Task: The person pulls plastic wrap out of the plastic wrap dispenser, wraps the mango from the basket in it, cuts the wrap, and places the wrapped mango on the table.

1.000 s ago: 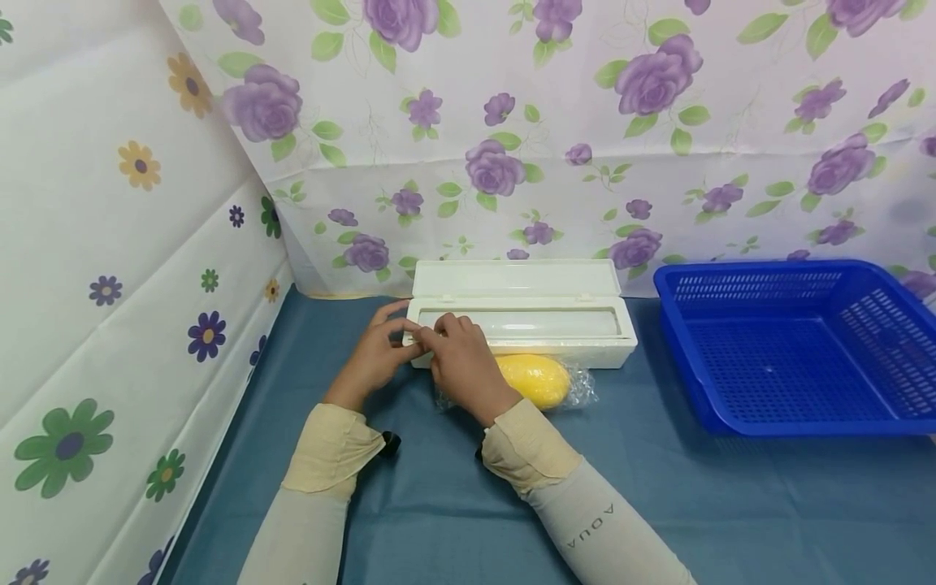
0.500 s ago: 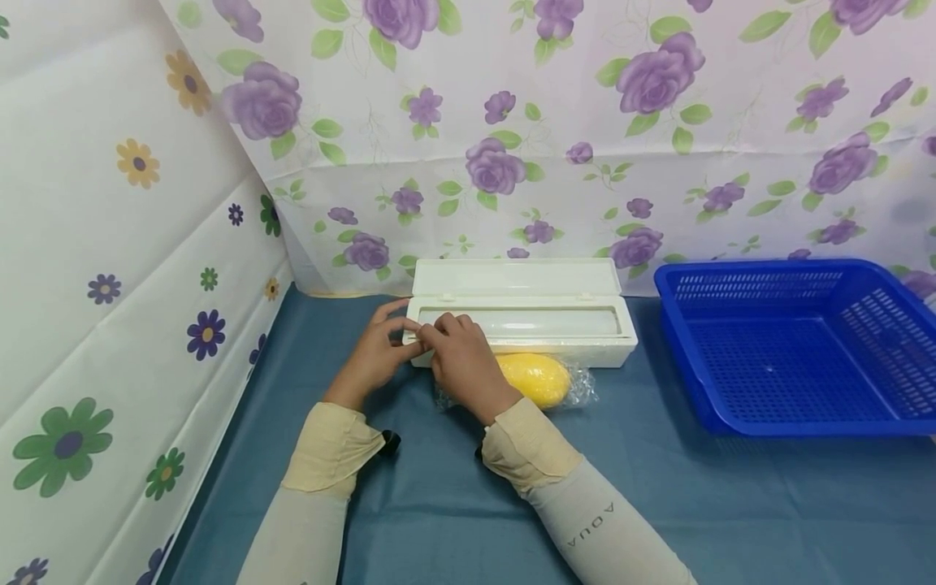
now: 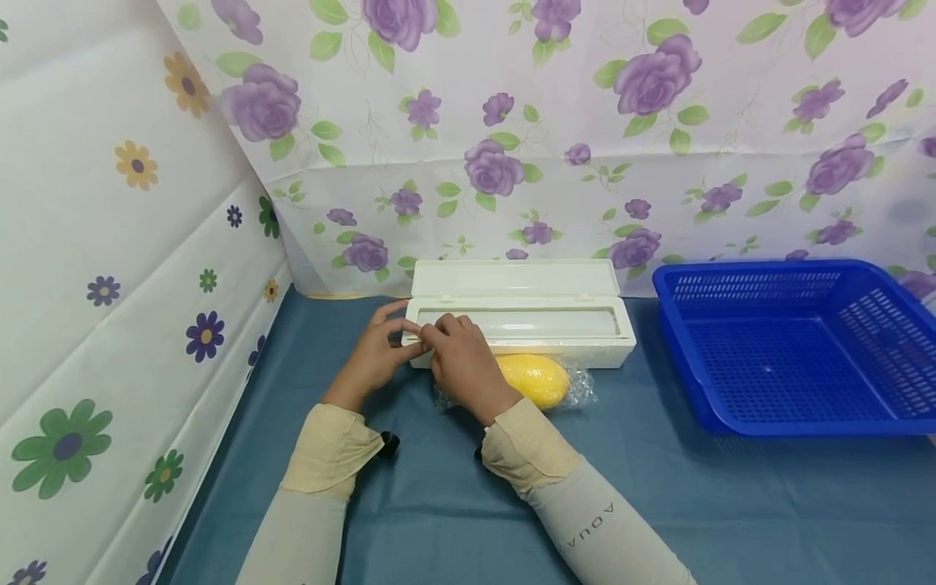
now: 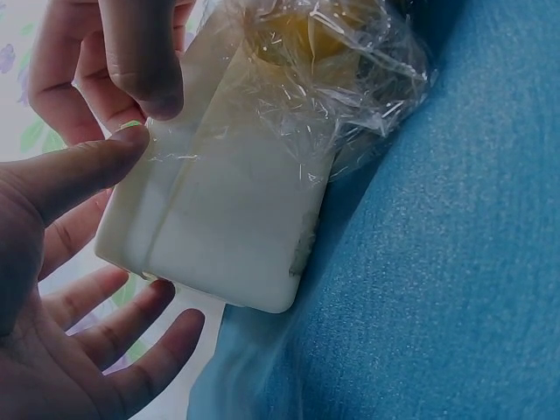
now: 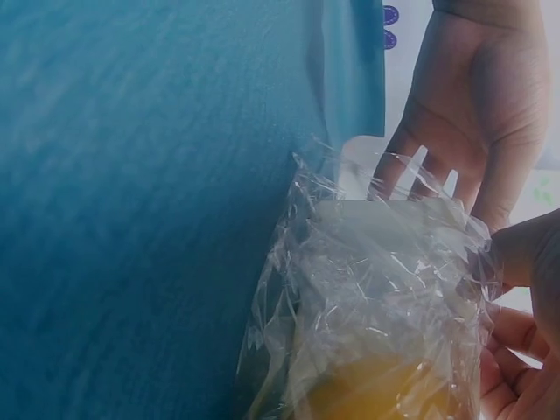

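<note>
A long white cling film dispenser [image 3: 592, 355] lies with its lid [image 3: 515, 279] tipped back and a pale roll [image 3: 548, 324] inside. At its left front edge both hands meet, fingertips close together. My left hand [image 3: 369, 361] pinches at the film's edge with thumb and index finger, the other fingers spread round the box end. From the right, my right hand [image 3: 468, 366] pinches at the same edge, thumb tip beside the left thumb [image 4: 127, 144]. The film between the fingertips is too thin to see clearly. In front lies a rounded yellow thing [image 3: 539, 379] in crumpled clear film [image 5: 376, 289], partly behind the right hand.
A blue perforated plastic basket [image 3: 731, 422] stands to the right of the dispenser. Blue-grey cloth [image 3: 439, 520] covers the table. Flower-printed sheets rise behind [image 3: 453, 122] and on the left [image 3: 139, 268], close to the box and left arm.
</note>
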The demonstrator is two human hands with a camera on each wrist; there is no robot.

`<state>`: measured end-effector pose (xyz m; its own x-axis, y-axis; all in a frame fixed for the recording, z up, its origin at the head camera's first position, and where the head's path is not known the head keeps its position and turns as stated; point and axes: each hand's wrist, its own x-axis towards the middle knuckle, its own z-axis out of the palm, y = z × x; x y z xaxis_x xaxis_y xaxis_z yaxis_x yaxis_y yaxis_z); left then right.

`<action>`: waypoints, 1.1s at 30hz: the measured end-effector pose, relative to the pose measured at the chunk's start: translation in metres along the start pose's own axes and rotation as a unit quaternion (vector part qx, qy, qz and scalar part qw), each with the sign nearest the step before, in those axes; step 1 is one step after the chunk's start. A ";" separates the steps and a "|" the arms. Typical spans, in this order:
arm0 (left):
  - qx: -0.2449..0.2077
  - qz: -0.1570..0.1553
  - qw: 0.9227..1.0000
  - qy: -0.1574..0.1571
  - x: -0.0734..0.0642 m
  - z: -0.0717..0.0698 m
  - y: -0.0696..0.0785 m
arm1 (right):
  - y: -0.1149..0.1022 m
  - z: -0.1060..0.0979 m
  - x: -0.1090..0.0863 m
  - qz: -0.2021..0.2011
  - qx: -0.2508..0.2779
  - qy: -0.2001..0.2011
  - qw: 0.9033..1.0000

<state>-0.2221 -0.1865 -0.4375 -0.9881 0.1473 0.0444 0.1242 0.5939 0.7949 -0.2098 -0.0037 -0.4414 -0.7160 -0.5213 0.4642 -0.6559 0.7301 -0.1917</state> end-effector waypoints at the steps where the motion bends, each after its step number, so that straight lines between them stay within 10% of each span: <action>1: 0.000 -0.001 1.000 -0.001 0.000 0.000 0.000 | 0.000 0.000 0.000 0.001 0.000 0.000 1.000; 33: -0.029 0.001 1.000 0.003 0.000 0.001 -0.001 | -0.001 -0.001 0.001 0.030 0.030 0.015 0.999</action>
<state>-0.2216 -0.1858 -0.4389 -0.9885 0.1432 0.0487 0.1201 0.5471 0.8284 -0.2101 -0.0042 -0.4394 -0.7476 -0.4635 0.4757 -0.6261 0.7309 -0.2717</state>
